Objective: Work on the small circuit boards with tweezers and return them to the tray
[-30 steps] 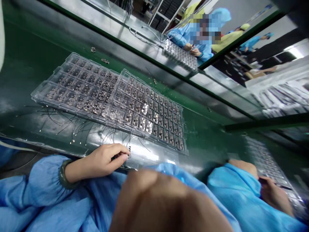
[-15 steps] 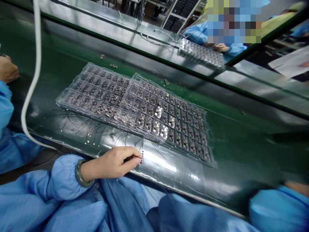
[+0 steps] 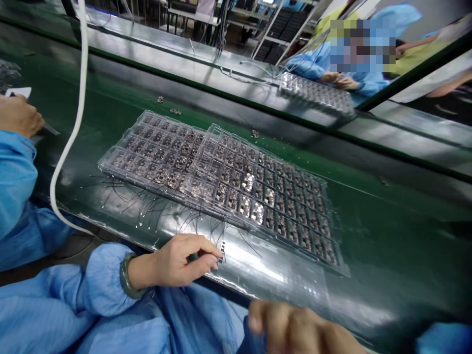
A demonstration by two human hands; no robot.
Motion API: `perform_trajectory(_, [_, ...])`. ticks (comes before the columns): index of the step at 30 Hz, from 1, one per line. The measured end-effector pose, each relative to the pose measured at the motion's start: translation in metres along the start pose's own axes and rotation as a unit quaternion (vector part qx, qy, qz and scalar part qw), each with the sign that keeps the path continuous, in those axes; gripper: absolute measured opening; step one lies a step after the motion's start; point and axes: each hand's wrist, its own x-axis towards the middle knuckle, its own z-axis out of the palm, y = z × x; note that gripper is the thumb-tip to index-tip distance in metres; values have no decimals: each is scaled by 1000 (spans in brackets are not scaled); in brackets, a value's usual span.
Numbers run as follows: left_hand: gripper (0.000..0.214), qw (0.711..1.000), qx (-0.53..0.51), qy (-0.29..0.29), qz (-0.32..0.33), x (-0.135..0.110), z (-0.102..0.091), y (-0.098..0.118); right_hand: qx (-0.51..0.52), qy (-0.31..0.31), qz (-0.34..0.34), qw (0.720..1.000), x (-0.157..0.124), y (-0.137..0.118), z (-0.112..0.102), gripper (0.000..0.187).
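My left hand (image 3: 180,260), with a green bangle (image 3: 131,275) at the wrist, is at the bench's front edge. Its thumb and forefinger are pinched at a short strip of small black pieces (image 3: 223,247); what lies between the fingertips is too small to make out. At the bottom, my right hand (image 3: 298,327) is smeared by motion, with its fingers bent. Beyond the hands lie two overlapping clear plastic trays (image 3: 206,196), their pockets filled with small circuit boards. Thin black wires with pale ends (image 3: 147,206) are spread along the left tray's front edge.
A white cable (image 3: 79,113) hangs down on the left. Beside it is another person's hand (image 3: 20,115). Loose small boards (image 3: 175,112) lie behind the trays. Across the metal ledge, a person in blue (image 3: 308,64) works at another clear tray (image 3: 317,93).
My right hand has come in from the far right to the bottom middle. My left hand stays pinched by the strip. The view has shifted slightly; the other person's hand at left shows more.
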Motion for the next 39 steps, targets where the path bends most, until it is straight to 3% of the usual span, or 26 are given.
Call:
perform_trajectory(3, [13,997,44,29,52,3,-14,12,102,-42,-7,994,-1,7,5,22])
perform_trajectory(7, [14,977,209,39,-20,25,-57,28,107,39,45,992,1,25,3,27])
perform_trajectory(9, [18,941,331,27,-63,39,-82,27,106,66,55,991,2,33,0,31])
perform_trajectory(11, [22,883,455,-11,-114,51,-104,19,110,77,53,990,1,38,-1,33])
perform_trajectory(14, [25,817,543,-53,-187,59,-125,0,106,82,45,990,-5,42,2,32])
perform_trajectory(19, [28,789,562,-60,-240,58,-134,-19,97,94,51,990,-13,49,6,29])
perform_trajectory(24, [37,790,549,-73,-263,58,-136,-22,97,65,62,991,-16,57,4,30])
perform_trajectory(32, [26,827,506,-46,-240,60,-140,-20,84,129,36,987,-12,50,15,31])
perform_trajectory(36, [13,874,465,72,-119,42,-114,-3,50,112,27,992,-15,47,19,33])
perform_trajectory(39, [28,919,380,100,-40,24,-80,16,-7,38,38,999,-17,45,26,32])
